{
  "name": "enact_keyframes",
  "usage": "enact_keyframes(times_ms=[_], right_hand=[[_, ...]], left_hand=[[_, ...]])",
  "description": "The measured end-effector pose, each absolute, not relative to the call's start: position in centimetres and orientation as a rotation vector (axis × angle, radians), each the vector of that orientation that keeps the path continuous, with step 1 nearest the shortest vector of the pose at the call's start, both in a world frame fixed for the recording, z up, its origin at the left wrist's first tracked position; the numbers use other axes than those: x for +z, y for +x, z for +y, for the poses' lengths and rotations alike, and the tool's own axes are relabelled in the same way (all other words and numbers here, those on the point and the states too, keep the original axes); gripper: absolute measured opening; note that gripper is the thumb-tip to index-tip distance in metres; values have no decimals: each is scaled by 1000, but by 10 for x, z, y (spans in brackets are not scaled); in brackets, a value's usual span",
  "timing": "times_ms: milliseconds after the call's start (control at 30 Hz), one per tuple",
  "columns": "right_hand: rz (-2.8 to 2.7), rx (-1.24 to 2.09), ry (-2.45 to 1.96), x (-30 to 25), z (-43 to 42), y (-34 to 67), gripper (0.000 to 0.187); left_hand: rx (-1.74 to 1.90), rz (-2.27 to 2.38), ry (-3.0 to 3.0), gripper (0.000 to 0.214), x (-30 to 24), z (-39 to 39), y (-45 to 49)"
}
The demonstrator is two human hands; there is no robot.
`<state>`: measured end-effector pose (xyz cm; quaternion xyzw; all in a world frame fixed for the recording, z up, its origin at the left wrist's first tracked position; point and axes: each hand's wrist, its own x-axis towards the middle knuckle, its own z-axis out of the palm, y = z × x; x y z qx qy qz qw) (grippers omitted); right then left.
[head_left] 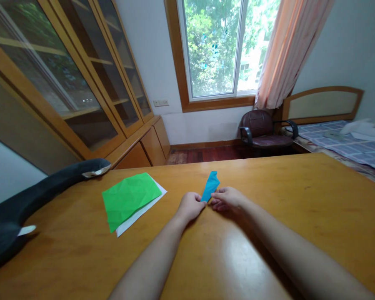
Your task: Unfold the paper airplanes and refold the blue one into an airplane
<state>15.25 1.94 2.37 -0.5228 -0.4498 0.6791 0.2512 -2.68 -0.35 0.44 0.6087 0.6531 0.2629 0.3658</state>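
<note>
A folded piece of blue paper (pixel 210 186) slants away from me on the wooden table, its far end shaped like a notched point. My left hand (pixel 191 205) is closed at its near end, thumb and fingers pinching the lower left corner. From the right side, my right hand (pixel 226 198) holds the lower right edge between thumb and forefinger, the other fingers curled beneath. The fingertips of both hands hide part of the paper's near end. To the left lies a creased green sheet (pixel 131 198) on top of a white sheet (pixel 140 213).
A dark curved object with white patches (pixel 43 193) lies along the table's left side. Beyond the table (pixel 300 200) stand a glass-door cabinet (pixel 112 62), a maroon armchair (pixel 259 127) and a bed (pixel 346 133) with a checked cover. A window with a pink curtain (pixel 293 46) is at the back.
</note>
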Motion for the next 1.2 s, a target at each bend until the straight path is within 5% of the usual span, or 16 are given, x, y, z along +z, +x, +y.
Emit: enact_keyframes(times_ms=[433, 567, 800, 1200], right_hand=[[-1097, 1666, -1180, 8, 11, 130, 23], [-1087, 1647, -1132, 6, 13, 130, 24], [-1078, 1608, -1152, 11, 12, 132, 20], [-974, 1788, -1023, 8, 15, 137, 35]], left_hand=[[966, 1599, 1787, 22, 12, -15, -5], [1051, 1511, 1578, 8, 8, -14, -3], [1350, 1183, 1162, 23, -2, -6, -1], [1330, 1162, 1413, 14, 2, -6, -6]])
